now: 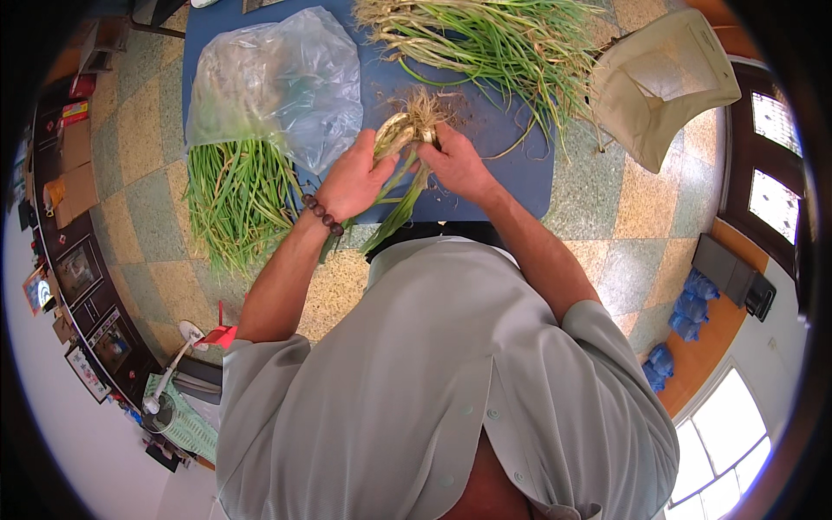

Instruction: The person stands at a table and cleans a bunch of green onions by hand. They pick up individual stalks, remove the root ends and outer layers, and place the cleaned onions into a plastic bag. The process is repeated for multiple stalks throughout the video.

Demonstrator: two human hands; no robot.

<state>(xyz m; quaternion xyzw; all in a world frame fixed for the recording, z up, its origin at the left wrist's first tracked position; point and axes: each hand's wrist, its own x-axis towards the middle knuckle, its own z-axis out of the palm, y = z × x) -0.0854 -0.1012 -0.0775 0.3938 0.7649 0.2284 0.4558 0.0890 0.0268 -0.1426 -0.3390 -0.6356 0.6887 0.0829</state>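
Both my hands hold one small bunch of green onions [422, 117] over the near part of a blue table [520, 195]. My left hand [354, 174], with a dark beaded bracelet at the wrist, grips the bent stalks from the left. The fingers of my right hand [458, 162] close on the bunch just below its roots, which point away from me. Green leaves hang down past the table's near edge. A large pile of green onions [481, 39] lies at the far right. At the left, a clear plastic bag [279, 84] covers part of another green onion pile [240, 201].
Loose soil and root bits [465, 110] are scattered on the table beyond my right hand. A beige chair [669, 84] stands past the table's right side. Blue plastic bottles [689, 305] stand far right, and a white fan [162, 387] is at the lower left.
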